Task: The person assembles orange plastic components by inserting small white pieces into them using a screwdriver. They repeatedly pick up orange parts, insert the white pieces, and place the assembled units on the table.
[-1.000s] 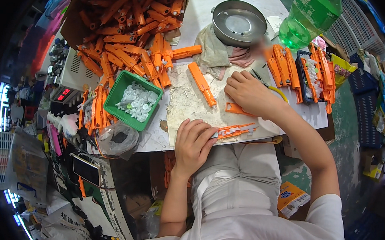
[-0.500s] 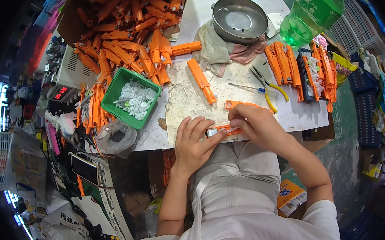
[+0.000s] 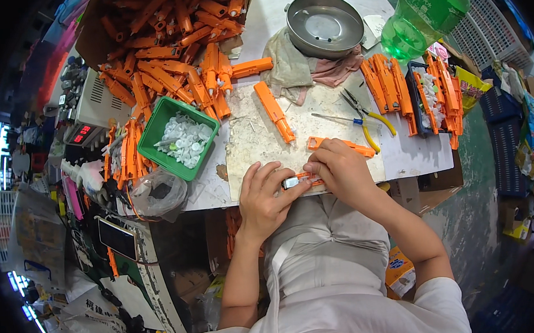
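At the table's front edge, my left hand point(image 3: 264, 199) is closed on an orange plastic housing point(image 3: 308, 179) with a silver-white piece at its left end. My right hand point(image 3: 344, 172) bends over the housing's right part, thumb and fingers pinched together; what they hold, if anything, is hidden. Just beyond the right hand lies an orange shell half point(image 3: 357, 148). Another orange plastic piece point(image 3: 274, 113) rests slanted in the middle of the work board point(image 3: 247, 143). To its right are yellow-handled pliers point(image 3: 372, 119) and a thin screwdriver point(image 3: 343, 119).
A green bin point(image 3: 210, 147) of small translucent plastic parts stands at left, before a heap of orange pieces point(image 3: 168, 74). Behind are a metal bowl point(image 3: 347, 31) on rags and a green bottle point(image 3: 420, 13). More orange pieces point(image 3: 385, 87) stand around a dark tray at right.
My right hand has moved left and lower along the housing, closer to my left hand. My left hand stays in place on it. The whole view has shifted slightly.
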{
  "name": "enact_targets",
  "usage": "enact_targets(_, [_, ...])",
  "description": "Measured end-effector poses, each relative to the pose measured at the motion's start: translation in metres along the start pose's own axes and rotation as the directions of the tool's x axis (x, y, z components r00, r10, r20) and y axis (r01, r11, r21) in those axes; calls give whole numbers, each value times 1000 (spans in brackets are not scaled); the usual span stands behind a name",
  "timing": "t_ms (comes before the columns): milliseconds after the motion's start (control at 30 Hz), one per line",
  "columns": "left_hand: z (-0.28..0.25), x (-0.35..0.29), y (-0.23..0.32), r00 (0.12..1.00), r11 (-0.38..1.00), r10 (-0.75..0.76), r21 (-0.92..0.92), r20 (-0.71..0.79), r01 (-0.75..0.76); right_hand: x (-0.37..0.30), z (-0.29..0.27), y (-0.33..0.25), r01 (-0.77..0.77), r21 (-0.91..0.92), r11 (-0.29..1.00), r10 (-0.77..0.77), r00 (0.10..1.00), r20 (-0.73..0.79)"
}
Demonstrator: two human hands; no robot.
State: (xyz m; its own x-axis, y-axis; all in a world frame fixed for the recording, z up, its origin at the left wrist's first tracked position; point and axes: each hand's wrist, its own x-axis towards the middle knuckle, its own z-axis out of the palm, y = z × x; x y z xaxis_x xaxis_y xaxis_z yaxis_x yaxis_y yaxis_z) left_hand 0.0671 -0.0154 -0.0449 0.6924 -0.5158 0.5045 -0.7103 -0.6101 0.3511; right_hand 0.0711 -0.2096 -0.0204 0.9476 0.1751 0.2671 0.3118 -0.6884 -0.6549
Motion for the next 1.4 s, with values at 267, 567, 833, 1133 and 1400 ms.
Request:
enact_targets(267, [-2,2,2,1000,1000,0,-10,-4,0,4,-2,1,-24,-66,998,31,994,109])
enact_targets(567, [-1,2,1,1000,1000,6,-21,-5,-6,11,-8,-4,-96,-95,991,114,973,201])
enact_targets(833, [-2,3,1,1000,1000,6,-25,-6,-6,10,-6,0,-46,-120,992,72,973,221])
enact_targets(1133, [-2,3,2,1000,999,-12,-41,-8,12,-9,-24,-1,161,-55,985,-148,970,194])
enact_targets(1400, [-2,4,2,1000,1000,1,-27,-2,-1,-21,-19,1,260,-147,954,-245,963,112])
